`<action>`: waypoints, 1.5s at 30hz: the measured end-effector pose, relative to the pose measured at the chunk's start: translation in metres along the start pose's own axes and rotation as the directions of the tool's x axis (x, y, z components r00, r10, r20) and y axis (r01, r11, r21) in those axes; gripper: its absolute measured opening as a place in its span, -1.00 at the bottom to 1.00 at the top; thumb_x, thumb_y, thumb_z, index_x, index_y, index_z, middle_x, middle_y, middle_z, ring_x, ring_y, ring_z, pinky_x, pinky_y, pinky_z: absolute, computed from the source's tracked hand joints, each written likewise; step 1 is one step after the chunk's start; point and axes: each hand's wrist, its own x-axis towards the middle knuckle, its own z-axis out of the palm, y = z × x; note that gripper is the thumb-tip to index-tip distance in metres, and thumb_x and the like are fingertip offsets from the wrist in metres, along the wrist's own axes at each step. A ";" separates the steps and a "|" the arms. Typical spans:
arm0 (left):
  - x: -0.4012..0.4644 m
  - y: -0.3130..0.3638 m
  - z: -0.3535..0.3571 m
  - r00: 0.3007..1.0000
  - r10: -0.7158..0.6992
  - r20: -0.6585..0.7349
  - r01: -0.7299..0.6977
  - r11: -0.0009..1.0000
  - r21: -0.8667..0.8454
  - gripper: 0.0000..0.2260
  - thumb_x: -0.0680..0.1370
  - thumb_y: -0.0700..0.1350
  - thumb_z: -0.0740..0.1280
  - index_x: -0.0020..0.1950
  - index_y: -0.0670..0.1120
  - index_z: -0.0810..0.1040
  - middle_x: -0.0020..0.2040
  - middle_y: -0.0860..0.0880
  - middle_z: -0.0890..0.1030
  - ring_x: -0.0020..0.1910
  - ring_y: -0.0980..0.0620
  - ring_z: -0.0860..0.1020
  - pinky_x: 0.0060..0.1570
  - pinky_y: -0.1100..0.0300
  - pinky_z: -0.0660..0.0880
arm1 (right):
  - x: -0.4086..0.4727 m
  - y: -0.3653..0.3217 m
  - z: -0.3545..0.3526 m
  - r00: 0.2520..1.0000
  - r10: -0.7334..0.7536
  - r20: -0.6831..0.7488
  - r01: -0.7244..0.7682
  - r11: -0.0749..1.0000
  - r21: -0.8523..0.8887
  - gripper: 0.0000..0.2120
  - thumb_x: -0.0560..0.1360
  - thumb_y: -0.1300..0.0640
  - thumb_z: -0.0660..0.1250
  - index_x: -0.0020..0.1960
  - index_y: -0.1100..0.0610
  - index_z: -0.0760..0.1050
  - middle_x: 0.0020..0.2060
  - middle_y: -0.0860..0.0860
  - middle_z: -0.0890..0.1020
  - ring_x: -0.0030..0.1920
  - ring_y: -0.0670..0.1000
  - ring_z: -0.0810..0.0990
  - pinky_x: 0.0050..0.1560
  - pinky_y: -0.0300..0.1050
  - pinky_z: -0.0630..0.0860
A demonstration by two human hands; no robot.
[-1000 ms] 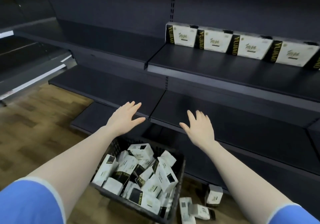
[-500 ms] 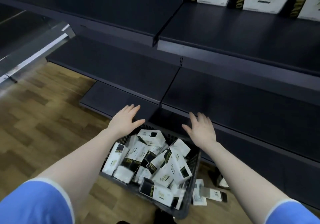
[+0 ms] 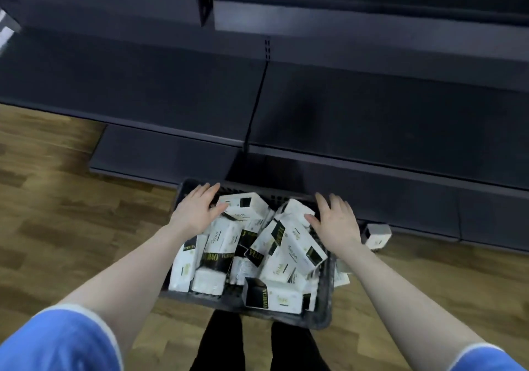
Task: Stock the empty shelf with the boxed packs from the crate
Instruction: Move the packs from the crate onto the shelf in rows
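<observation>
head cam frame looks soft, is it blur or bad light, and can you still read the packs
Head view: soft all over, with motion smear on the wooden floor; wide-angle bending of the dark metal shelf edges; dim, even light, no glare. Gold lettering on the white-and-black boxed packs in the dark plastic crate is only partly legible. Left hand and right hand stay fairly sharp.

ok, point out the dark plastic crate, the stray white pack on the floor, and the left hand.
dark plastic crate (image 3: pixel 320 317): head view, near rim.
stray white pack (image 3: pixel 377 234): head view, its side.
left hand (image 3: pixel 197 209): head view, its back.
</observation>
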 end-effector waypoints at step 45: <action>0.039 -0.128 0.185 0.919 -0.392 -0.041 0.379 0.909 -0.175 -0.33 0.39 -0.17 0.48 0.40 -0.16 0.23 0.17 -0.17 0.51 0.09 -0.18 0.51 -0.02 0.00 0.44 | 0.045 -0.122 0.147 0.954 0.065 0.293 -0.089 0.993 0.072 -0.44 0.61 -0.11 0.04 0.51 0.09 0.01 0.45 0.22 0.17 0.46 0.17 0.12 0.44 0.01 0.03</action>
